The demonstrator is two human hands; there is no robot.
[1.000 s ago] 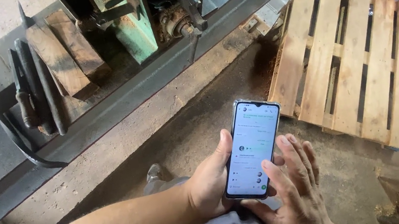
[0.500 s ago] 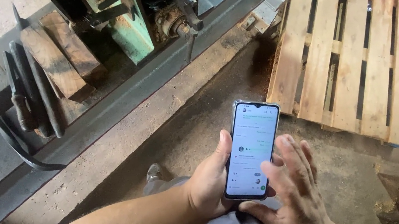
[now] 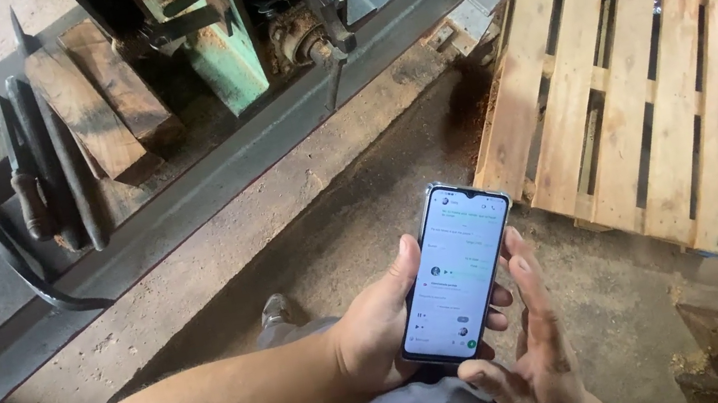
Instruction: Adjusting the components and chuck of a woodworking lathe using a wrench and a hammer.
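My left hand (image 3: pixel 373 337) holds the phone (image 3: pixel 456 271) over my lap, fingers wrapped round its back, thumb on its left edge. Its long axis tilts up and right, top toward the pallet (image 3: pixel 614 88), screen facing me. My right hand (image 3: pixel 529 353) is loosely open, thumb at the phone's bottom corner.
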